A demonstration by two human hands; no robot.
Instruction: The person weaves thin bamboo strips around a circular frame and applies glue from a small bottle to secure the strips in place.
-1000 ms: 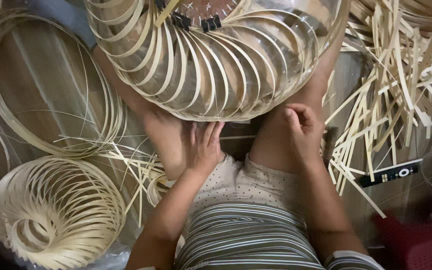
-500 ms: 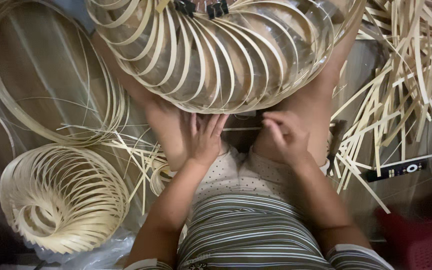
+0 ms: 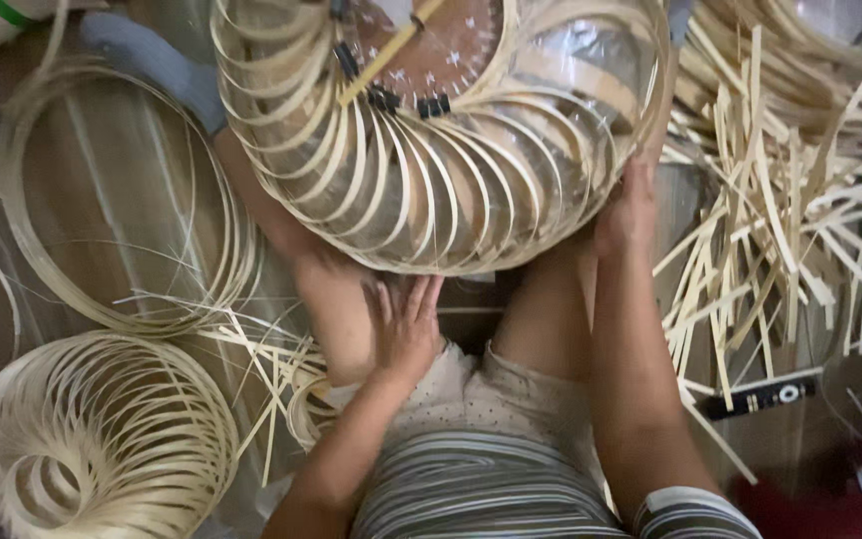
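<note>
We note the bamboo-strip lampshade frame (image 3: 441, 140) lies directly ahead of both hands. Our right hand (image 3: 631, 215) grips its right rim; our left hand (image 3: 406, 324) rests flat, fingers spread, just below it.

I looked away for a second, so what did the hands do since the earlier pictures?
The right hand left the lap and went up to the right edge of the bamboo-strip frame, now touching it. The left hand stayed flat on the thigh. The strip coil and loose strips lie as before.
</note>
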